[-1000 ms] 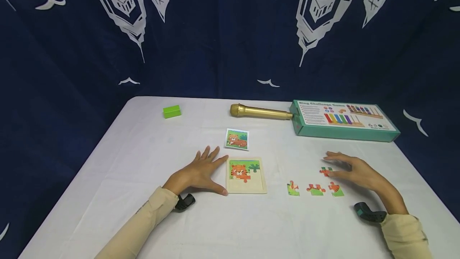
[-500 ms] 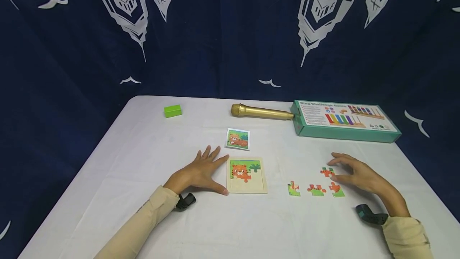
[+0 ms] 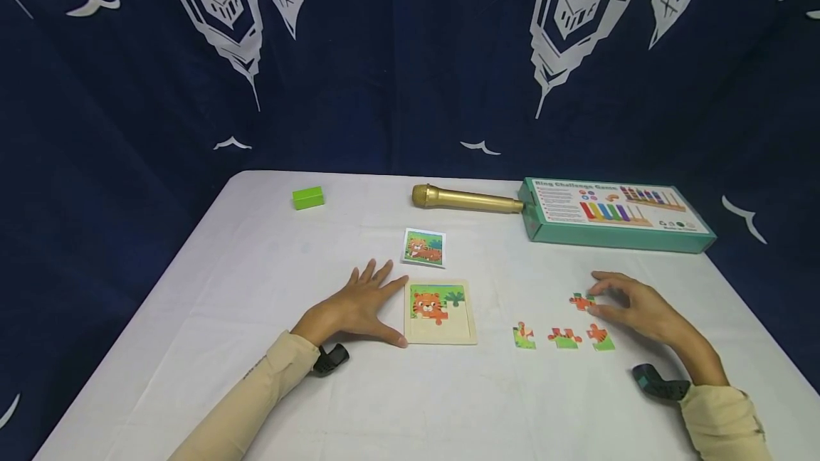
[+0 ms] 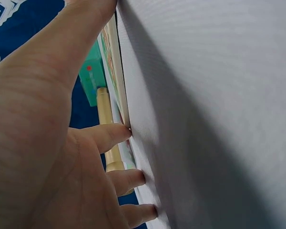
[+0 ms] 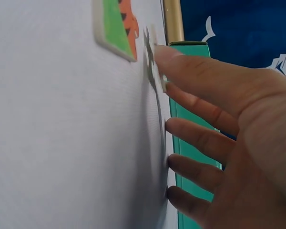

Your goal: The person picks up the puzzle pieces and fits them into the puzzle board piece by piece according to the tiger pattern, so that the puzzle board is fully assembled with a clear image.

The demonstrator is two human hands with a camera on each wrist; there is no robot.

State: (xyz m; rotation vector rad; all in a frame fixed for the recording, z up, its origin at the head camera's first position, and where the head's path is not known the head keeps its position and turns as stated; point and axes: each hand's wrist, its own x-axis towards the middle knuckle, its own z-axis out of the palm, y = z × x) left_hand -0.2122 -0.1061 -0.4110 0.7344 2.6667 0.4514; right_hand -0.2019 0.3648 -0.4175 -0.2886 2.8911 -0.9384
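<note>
My left hand (image 3: 355,310) lies spread at the left side of a wooden puzzle board (image 3: 424,334), its thumb and index fingertip right at the board's two left corners. A tiger's head and a dark green plant fill the board's upper part; the lower part shows bare wood. Off to the right, my right hand (image 3: 643,311) pinches a red-and-green puzzle piece (image 3: 581,301) between thumb and index finger. In the right wrist view that piece (image 5: 158,78) is edge-on above its shadow. Three more puzzle pieces, the middle one (image 3: 564,338) among them, lie in front of it.
Behind the board lies a tiger picture card (image 3: 423,247). Farther back are a light green block (image 3: 308,198), a gold microphone (image 3: 468,199) and a green game box (image 3: 618,239), whose left end meets the microphone's tail. A dark blue curtain (image 3: 359,91) hangs behind the white-covered table.
My right hand shifts slightly right, then its fingers close on the upper puzzle piece, which moves slightly back and left. The left hand and the board stay in place.
</note>
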